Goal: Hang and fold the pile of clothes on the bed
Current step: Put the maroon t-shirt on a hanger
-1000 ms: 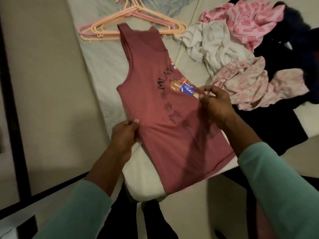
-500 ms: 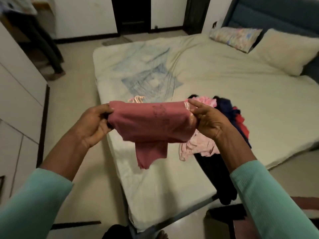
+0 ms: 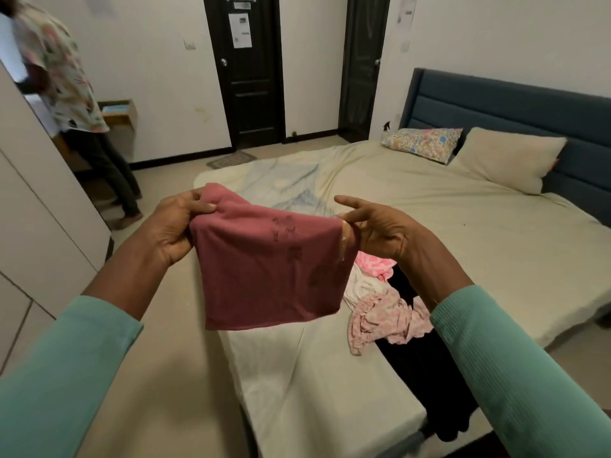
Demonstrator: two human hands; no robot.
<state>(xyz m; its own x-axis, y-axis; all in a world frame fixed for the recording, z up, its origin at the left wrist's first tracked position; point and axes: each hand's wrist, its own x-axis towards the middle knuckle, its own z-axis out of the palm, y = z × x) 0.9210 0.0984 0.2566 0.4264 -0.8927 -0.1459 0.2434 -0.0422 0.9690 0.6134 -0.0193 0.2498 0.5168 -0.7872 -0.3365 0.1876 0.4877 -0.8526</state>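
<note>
A dusty-red tank top (image 3: 267, 272), folded over, hangs in the air in front of me above the bed's corner. My left hand (image 3: 175, 223) grips its upper left corner, thumb on top. My right hand (image 3: 377, 229) pinches the upper right corner, with the index finger pointing out to the left. Below and behind the top, a pile of clothes (image 3: 383, 302) lies on the bed (image 3: 463, 246): pink patterned pieces, a white one and a long black garment (image 3: 426, 375) that runs to the bed's near edge.
Another person (image 3: 72, 104) stands at the far left by a white wardrobe (image 3: 36, 226). Two dark doors (image 3: 248, 71) are in the back wall. Two pillows (image 3: 463, 150) lie against the blue headboard. Beige floor runs along the bed's left side.
The tank top lay flat on the bed a second ago; both hands have since lifted it, folded, into the air. My view has risen from the bed to the room.
</note>
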